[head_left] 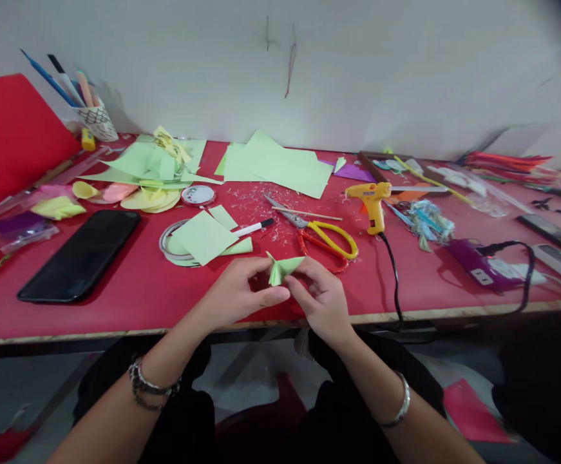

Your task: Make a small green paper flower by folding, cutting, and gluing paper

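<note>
**Both hands pinching one small folded green paper at the near table edge**

- The folded green paper (284,267) is sitting right between the two hands, touching both. It is hanging just above the near edge of the red table (130,283), a little right of the scene's middle.
- Its long axis is running left to right, roughly parallel to the table edge. One pointed flap is sticking up at its left end, and a flatter tip is pointing right.
- The left hand (239,293) is closing on the paper's left and lower part, thumb reaching in underneath, fingers curled in.
- The right hand (323,298) is pinching the right end from above, fingertips meeting on the fold.
- Neither hand is nearer than the other: both are gripping and facing each other across the piece. The wrists are coming in from the near side with bracelets on both.
- I cannot tell how many layers are inside the fold, because the fingers are covering the lower half.

Things around the hands:
- Scissors (326,240) with red and yellow handles are lying just beyond the right hand.
- A yellow glue gun (371,201) is standing further right and far, its cord trailing over the near edge.
- A marker (254,227) and a loose green square (203,237) are lying just beyond the left hand.
- A black phone (81,254) is lying well to the left.
- A stack of green sheets (280,164) is resting at the far side near the wall.
</note>
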`<state>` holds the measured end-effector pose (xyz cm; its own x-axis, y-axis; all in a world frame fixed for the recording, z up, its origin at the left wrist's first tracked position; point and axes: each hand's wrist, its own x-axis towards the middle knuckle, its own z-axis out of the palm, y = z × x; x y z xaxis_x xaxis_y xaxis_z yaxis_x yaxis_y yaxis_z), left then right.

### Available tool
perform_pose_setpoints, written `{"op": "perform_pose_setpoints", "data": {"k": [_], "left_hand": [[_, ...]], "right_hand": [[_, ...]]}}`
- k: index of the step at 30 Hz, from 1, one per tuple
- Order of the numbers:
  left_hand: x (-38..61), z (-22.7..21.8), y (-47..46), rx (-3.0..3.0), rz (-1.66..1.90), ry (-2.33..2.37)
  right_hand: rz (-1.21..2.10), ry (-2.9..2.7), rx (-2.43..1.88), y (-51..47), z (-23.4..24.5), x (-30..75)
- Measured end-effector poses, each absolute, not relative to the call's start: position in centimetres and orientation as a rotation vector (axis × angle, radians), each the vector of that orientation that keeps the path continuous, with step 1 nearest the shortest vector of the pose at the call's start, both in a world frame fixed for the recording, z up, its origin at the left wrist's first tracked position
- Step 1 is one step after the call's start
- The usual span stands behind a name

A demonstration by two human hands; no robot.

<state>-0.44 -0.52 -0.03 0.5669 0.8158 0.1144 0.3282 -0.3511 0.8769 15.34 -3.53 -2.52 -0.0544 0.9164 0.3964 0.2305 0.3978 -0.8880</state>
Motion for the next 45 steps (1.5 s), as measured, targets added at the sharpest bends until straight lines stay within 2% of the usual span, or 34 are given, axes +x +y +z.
{"op": "perform_pose_setpoints", "data": {"k": [28,35,45], "left_hand": [[0.07,-0.24,-0.68,2.118,0.760,1.000],[-0.02,-0.62,-0.32,2.023,1.106,1.176],[0.26,-0.26,-0.75,2.215,0.734,1.180]], "right_hand": [[0.881,-1.460,-1.102,-3.57,-2.59,15.22],[0.994,-1.355,-1.150,-3.44,-2.42,15.01],[1.066,-1.375,-1.205,-3.44,-2.38,15.02]]}}
